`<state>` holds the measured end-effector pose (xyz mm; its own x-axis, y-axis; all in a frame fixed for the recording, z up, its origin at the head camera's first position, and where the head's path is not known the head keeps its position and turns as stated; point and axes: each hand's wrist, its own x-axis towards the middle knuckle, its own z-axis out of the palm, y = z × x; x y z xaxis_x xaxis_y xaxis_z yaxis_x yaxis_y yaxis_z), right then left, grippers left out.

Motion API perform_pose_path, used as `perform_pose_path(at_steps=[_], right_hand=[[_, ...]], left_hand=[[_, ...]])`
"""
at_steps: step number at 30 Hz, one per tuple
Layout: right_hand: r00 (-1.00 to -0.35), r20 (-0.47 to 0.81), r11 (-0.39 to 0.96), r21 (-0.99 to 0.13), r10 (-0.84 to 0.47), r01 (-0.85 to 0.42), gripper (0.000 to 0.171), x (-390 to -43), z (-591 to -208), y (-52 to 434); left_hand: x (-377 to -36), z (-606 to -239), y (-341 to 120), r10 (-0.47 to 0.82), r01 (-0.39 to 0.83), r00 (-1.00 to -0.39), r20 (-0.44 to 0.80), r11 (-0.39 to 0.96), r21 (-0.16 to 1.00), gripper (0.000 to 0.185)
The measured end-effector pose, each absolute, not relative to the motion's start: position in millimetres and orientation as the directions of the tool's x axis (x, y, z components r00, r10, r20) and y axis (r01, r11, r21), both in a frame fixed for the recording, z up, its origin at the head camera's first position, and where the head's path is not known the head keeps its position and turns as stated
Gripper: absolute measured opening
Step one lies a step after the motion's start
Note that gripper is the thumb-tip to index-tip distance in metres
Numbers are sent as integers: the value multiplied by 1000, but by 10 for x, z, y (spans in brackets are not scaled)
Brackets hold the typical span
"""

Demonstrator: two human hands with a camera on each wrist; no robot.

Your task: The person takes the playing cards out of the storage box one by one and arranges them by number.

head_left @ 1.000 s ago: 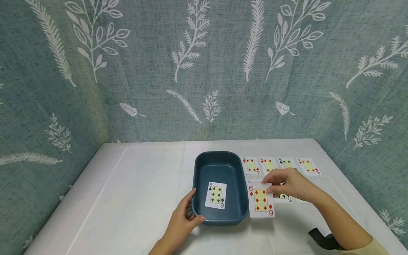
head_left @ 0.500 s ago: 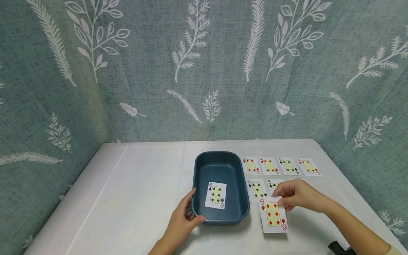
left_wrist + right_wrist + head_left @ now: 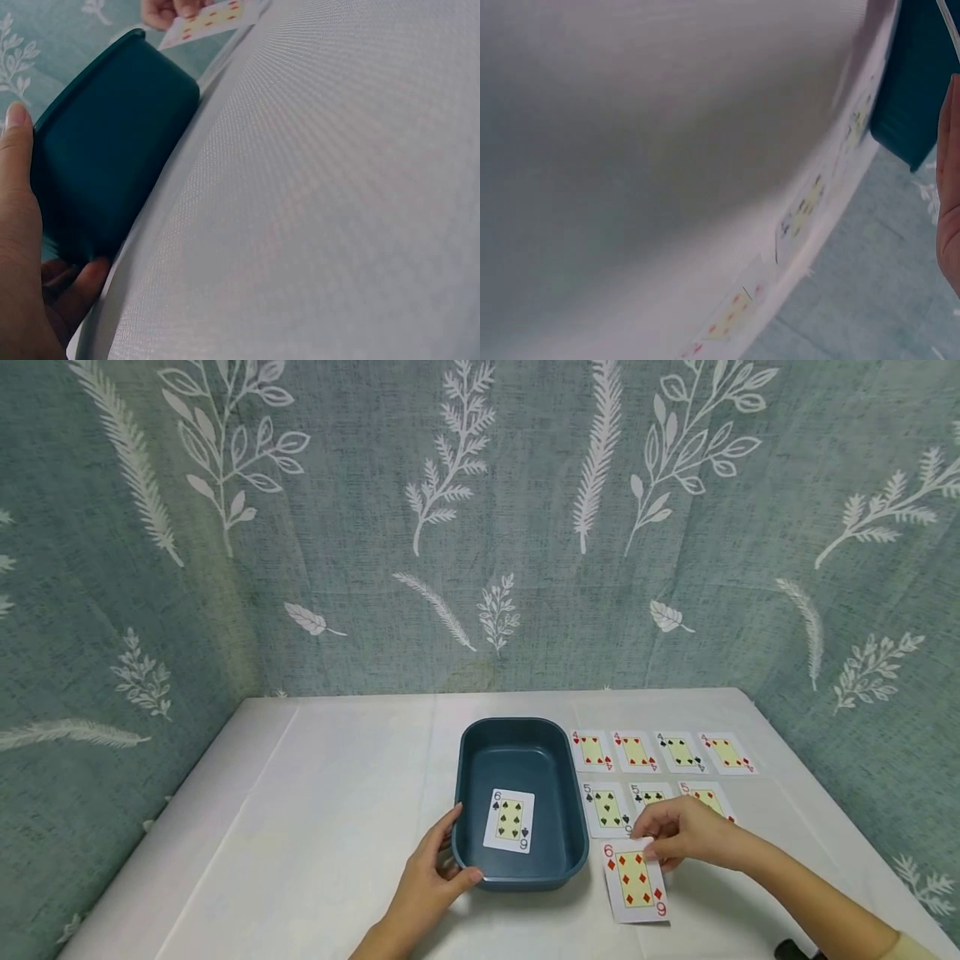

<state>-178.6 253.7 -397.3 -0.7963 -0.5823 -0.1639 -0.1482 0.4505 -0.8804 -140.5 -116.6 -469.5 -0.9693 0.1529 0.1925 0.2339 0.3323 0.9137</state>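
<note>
A dark teal bin (image 3: 555,760) stands on the white table (image 3: 322,810) with a six of spades (image 3: 509,820) lying face up inside. My left hand (image 3: 435,868) grips the bin's near left corner, thumb over the rim; in the left wrist view the fingers (image 3: 19,217) wrap the bin's wall (image 3: 105,165). My right hand (image 3: 678,831) pinches the top edge of a six of diamonds (image 3: 634,878), which lies just right of the bin's front. That card (image 3: 210,19) and the right hand show small in the left wrist view.
A row of fours (image 3: 660,752) lies right of the bin, with a row of three fives (image 3: 607,808) below it. Leaf-patterned green cloth (image 3: 480,527) walls the back and sides. The right wrist view is blurred, showing table, cards and the bin's corner (image 3: 919,90).
My right hand has carried the six of diamonds from over the fives toward me and down to the table below them, uncovering the fives. The left hand has stayed on the bin.
</note>
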Motion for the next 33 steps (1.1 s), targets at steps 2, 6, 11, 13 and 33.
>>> perform_pose_path(at_steps=[2, 6, 11, 13, 33], right_hand=[[-802, -169, 454, -880, -573, -138, 22, -1797, -4014, 2527], [-815, -166, 470, -871, -555, -142, 19, -1809, -4103, 2502], [-847, -149, 514, -842, -510, -161, 13, -1798, -4202, 2439], [-861, -145, 540, -825, -488, -167, 12, -1788, -4221, 2415], [-883, -43, 672, -666, -467, -323, 17, -1751, -4272, 2341]], left_hand=[[-1406, -4707, -1160, 155, 239, -968, 197, 333, 912, 81], [-1412, -4726, -1152, 159, 251, -965, 208, 338, 907, 81], [-1417, -4728, -1159, 164, 256, -963, 212, 331, 908, 81], [-1416, -4721, -1162, 160, 248, -966, 205, 322, 914, 81], [-1402, -4688, -1166, 145, 210, -974, 172, 311, 927, 80]])
